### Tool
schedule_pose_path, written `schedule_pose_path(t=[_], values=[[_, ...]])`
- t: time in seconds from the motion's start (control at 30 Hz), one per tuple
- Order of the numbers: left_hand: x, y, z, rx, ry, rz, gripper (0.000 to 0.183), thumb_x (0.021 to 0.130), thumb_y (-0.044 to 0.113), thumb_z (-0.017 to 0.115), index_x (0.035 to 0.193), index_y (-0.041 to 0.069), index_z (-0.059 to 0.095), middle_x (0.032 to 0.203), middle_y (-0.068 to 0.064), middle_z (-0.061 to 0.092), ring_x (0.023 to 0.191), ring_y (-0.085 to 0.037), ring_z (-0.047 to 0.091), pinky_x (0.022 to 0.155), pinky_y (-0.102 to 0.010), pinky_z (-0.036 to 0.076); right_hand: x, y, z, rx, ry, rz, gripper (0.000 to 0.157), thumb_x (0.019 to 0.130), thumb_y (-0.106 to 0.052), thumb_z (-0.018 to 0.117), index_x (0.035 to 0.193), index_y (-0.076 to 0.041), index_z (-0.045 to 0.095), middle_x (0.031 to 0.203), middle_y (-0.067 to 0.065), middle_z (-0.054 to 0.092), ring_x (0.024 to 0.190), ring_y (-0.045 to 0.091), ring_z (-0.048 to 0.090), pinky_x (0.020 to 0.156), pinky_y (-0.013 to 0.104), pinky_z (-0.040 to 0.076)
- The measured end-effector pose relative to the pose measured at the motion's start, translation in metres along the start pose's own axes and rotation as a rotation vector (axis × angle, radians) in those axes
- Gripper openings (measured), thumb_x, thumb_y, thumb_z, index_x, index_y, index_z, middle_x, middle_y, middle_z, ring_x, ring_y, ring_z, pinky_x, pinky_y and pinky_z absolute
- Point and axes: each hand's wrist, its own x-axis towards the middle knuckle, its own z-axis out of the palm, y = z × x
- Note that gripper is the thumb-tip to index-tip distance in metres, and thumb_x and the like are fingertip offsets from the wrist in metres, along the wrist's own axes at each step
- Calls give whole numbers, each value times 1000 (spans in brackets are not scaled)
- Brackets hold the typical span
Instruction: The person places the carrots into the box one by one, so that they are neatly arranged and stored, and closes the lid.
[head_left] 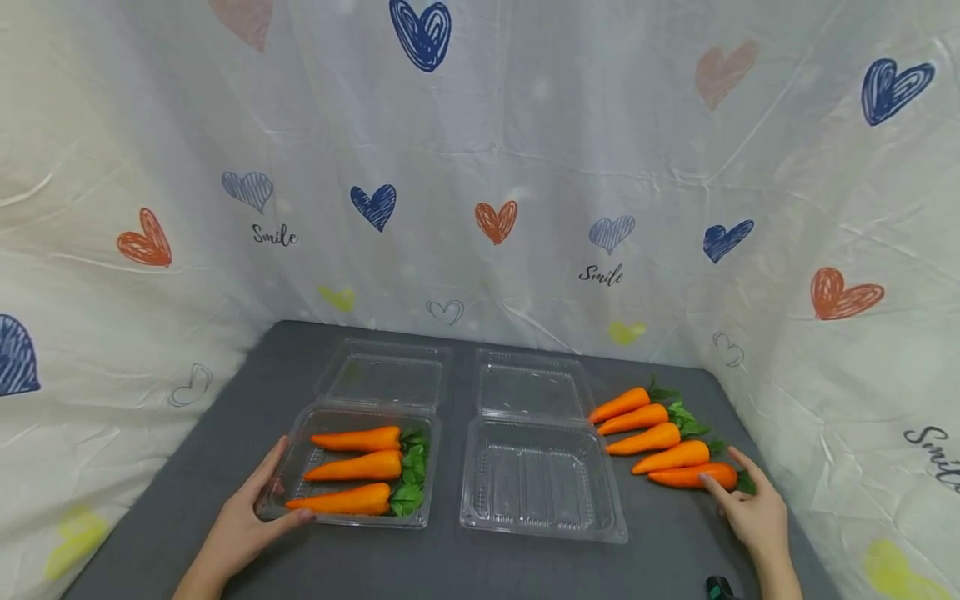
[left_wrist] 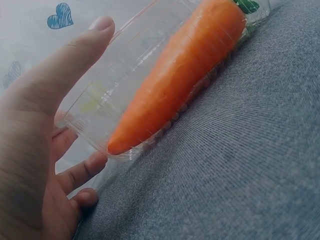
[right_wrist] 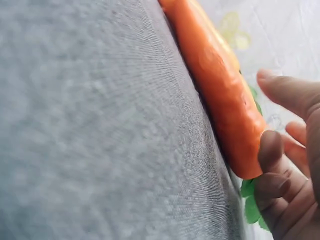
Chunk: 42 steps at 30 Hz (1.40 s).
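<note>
My left hand rests at the near left corner of a clear plastic box, its thumb along the front and its fingers along the left side. Three orange carrots with green leaves lie side by side in that box. In the left wrist view one carrot shows through the clear wall. At the far right my right hand reaches over the thick end of the nearest carrot in a row of several. The right wrist view shows fingertips at this carrot, with the thumb and fingers spread apart.
A second clear box stands open with bare ribs in its base, between the filled box and the loose carrots. Both lids lie folded back. A dark object lies at the near edge of the grey table. A heart-printed cloth surrounds it.
</note>
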Motion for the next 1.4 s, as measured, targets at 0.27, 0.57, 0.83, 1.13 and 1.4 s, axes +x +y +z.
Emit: schedule_pose_path(t=[0.27,0.57,0.83,1.13,1.4], values=[[-1,0,2,-11,4,1,108,90,31,88,172,28,18,132,-9,61,93,-4,50,71,-27,38,2,16,3,40,-48,51,85,92,-39,86,160,-8,46,62,0,71,51,18,63,55,29,48],[-1,1,2,-1,6,-3,109,89,32,88,172,29,18,136,-10,60,93,-3,51,72,-25,42,-5,28,1,79,-34,-93,67,92,-19,86,150,-2,57,79,-24,67,52,16,61,54,28,51],[-1,1,2,15,-1,-12,110,89,34,89,172,29,18,135,-9,61,95,-2,52,75,-24,43,-5,33,2,93,13,-38,62,90,-8,86,146,0,60,62,5,69,51,15,60,53,26,49],[2,-1,1,0,-3,-2,109,90,31,88,172,28,16,138,-10,58,98,-3,50,76,-24,41,-2,29,0,154,45,0,57,87,-13,90,138,-2,67,63,0,71,51,15,60,51,27,48],[1,-1,0,10,5,-1,110,89,33,88,172,30,16,142,-12,57,99,-2,51,78,-23,45,-9,20,-1,217,61,74,40,89,-28,90,124,-33,74,59,1,71,47,15,59,46,29,46]])
